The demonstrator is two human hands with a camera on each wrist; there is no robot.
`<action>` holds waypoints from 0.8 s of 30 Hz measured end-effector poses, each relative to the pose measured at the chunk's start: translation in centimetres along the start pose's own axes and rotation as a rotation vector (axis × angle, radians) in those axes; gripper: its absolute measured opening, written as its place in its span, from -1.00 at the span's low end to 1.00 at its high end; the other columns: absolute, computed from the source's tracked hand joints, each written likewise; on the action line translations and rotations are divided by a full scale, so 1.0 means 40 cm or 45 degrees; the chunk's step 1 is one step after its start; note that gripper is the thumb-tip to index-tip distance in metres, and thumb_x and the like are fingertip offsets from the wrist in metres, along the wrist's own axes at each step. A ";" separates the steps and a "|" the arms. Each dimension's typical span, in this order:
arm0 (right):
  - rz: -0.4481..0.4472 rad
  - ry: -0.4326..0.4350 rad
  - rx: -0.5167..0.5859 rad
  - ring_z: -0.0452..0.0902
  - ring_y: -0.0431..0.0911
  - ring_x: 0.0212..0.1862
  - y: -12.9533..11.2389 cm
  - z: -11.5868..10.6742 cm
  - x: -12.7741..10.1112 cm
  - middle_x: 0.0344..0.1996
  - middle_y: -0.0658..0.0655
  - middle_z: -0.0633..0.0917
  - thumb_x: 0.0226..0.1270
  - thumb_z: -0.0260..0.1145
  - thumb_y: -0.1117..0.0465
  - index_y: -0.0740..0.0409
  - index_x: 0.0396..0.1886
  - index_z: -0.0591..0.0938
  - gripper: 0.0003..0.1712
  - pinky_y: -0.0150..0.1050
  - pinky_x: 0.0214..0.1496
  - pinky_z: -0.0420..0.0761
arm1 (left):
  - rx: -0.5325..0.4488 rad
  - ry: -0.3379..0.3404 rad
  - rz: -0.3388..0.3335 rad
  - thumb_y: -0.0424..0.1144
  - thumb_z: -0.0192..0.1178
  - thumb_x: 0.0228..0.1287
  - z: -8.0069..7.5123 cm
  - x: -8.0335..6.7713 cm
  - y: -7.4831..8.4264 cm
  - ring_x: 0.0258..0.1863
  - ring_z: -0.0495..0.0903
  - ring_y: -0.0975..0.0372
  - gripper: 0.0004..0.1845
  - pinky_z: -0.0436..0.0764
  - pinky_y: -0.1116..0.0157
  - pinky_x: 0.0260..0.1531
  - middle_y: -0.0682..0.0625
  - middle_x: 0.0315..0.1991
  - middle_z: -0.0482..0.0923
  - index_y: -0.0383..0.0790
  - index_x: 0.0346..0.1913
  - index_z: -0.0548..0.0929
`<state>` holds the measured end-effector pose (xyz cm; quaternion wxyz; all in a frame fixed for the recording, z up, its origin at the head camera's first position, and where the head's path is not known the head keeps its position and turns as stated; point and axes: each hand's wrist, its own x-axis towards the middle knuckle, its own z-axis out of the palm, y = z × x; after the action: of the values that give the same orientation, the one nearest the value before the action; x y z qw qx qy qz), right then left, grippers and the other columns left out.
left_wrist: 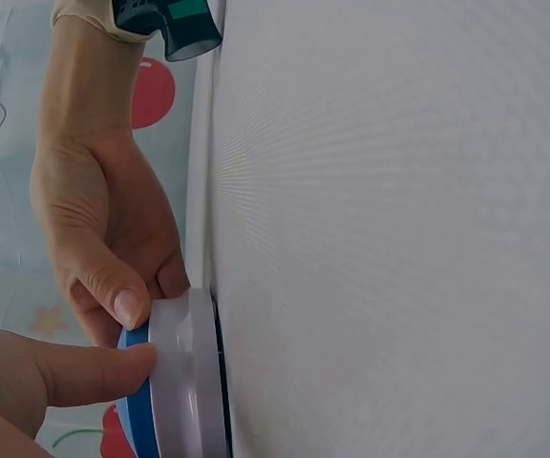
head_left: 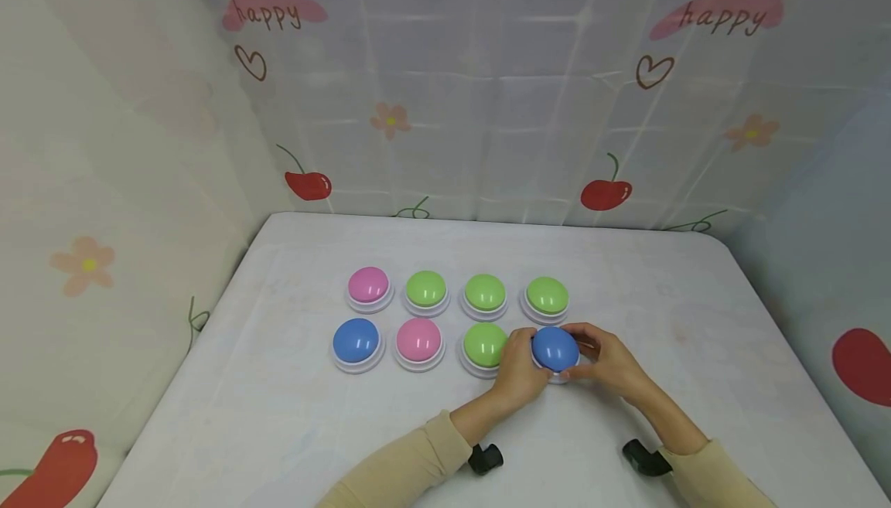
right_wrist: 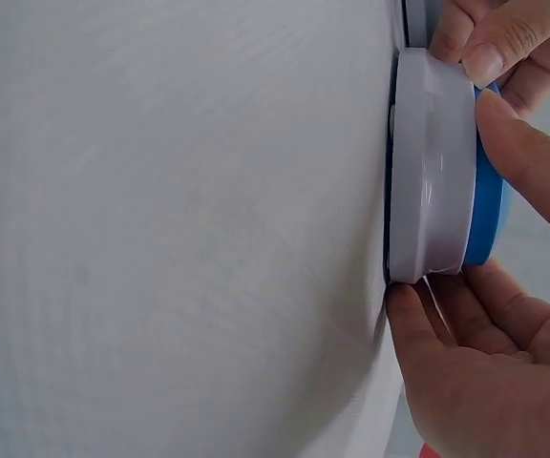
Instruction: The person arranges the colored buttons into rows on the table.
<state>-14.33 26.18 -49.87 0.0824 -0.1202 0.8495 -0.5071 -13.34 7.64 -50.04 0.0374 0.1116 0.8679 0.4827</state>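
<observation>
A blue dome push button [head_left: 555,349] on a round white base stands at the right end of the near row. My left hand [head_left: 520,373] holds its left side, the thumb at the front edge. From the right, my right hand [head_left: 612,365] curls thumb and fingers round it. In the right wrist view the white base [right_wrist: 433,172] sits on or very near the tabletop, with the right hand's fingertips low against it and the thumb on the blue rim. Both thumbs also meet the blue rim [left_wrist: 139,410] in the left wrist view.
Left of the hands in the near row are a green button [head_left: 485,344], a pink one [head_left: 419,340] and another blue one [head_left: 356,340]. Behind them stand a magenta button [head_left: 369,284] and three green ones [head_left: 547,295]. The white table [head_left: 278,431] is enclosed by printed curtains [head_left: 480,106].
</observation>
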 end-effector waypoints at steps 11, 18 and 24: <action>0.017 -0.010 -0.066 0.39 0.36 0.29 -0.001 0.000 -0.007 0.26 0.43 0.46 -0.07 0.60 0.26 0.42 0.31 0.37 -0.07 0.14 0.31 0.41 | 0.044 -0.006 0.030 -0.31 0.52 -0.05 0.002 -0.003 0.006 0.21 0.47 -0.02 -0.14 0.50 0.05 0.24 -0.22 0.22 0.41 -0.42 0.33 0.32; 0.023 0.091 -0.252 0.34 0.35 0.32 -0.028 -0.014 -0.044 0.31 0.42 0.42 0.09 0.53 0.10 0.34 0.35 0.35 -0.11 0.17 0.28 0.45 | 0.050 -0.084 0.197 -0.24 0.42 0.09 -0.058 -0.037 0.018 0.29 0.41 0.06 -0.23 0.47 0.14 0.30 -0.18 0.32 0.33 -0.35 0.35 0.34; 0.039 0.178 -0.390 0.30 0.33 0.33 -0.040 -0.037 -0.076 0.32 0.40 0.40 0.18 0.47 0.03 0.31 0.37 0.35 -0.15 0.17 0.28 0.42 | 0.176 -0.082 0.255 -0.10 0.28 0.27 -0.195 -0.082 -0.001 0.40 0.31 0.01 -0.31 0.41 -0.02 0.33 -0.17 0.42 0.26 -0.27 0.40 0.35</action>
<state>-11.61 27.56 -47.70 0.0117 -0.0829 0.9223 -0.3773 -11.52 0.40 -46.09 0.0092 0.2156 0.8819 0.4191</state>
